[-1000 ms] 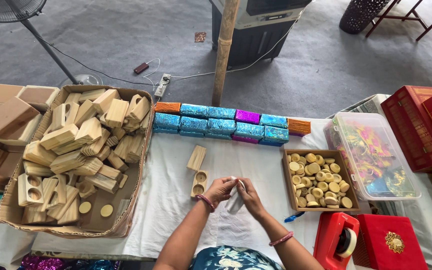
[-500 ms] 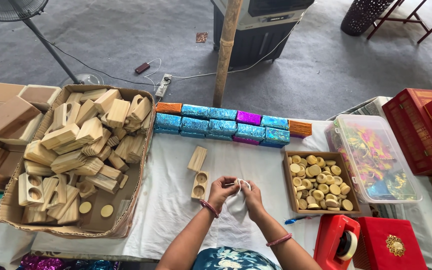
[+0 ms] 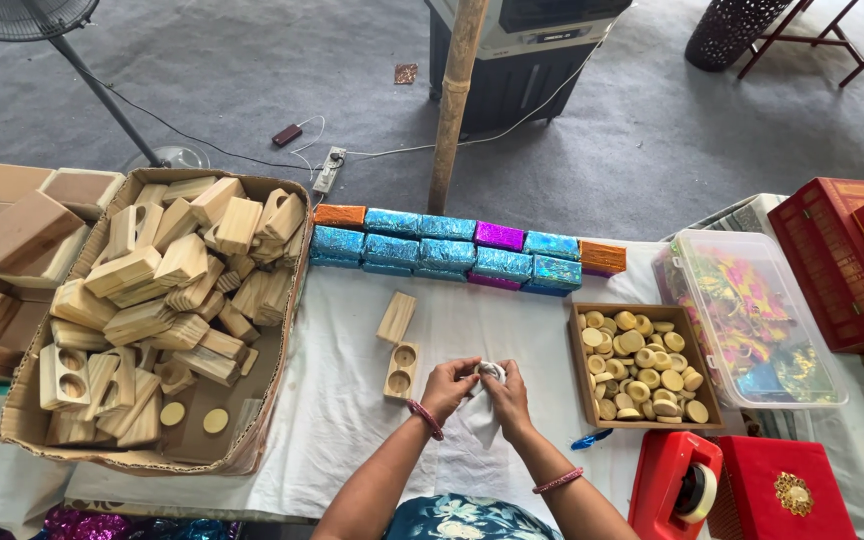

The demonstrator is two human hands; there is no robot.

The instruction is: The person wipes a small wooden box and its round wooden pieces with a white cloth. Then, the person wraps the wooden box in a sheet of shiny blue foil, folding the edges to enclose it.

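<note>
Foil-wrapped blocks [image 3: 457, 250], blue, purple, orange, rowed along bench [image 3: 352, 400] back edge. Red boxes [image 3: 832, 260] right. Left hand [image 3: 449, 386], right hand [image 3: 507, 395] together, pinching small white-wrapped piece [image 3: 489, 373].

Cardboard box [image 3: 27, 425] w/ wood blocks, foil-wrapped packets [image 3: 452, 250] at table's back, red tape dispenser [image 3: 674, 485].

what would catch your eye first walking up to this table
Probably the row of shiny foil-wrapped blocks, mostly blue with purple and orange ones, along the table's far edge. Next, the big cardboard box on the left, heaped with pale wooden blocks. At the near middle, the left hand and right hand together pinch a small white item, beside a wooden tray of round discs on the right.
</note>
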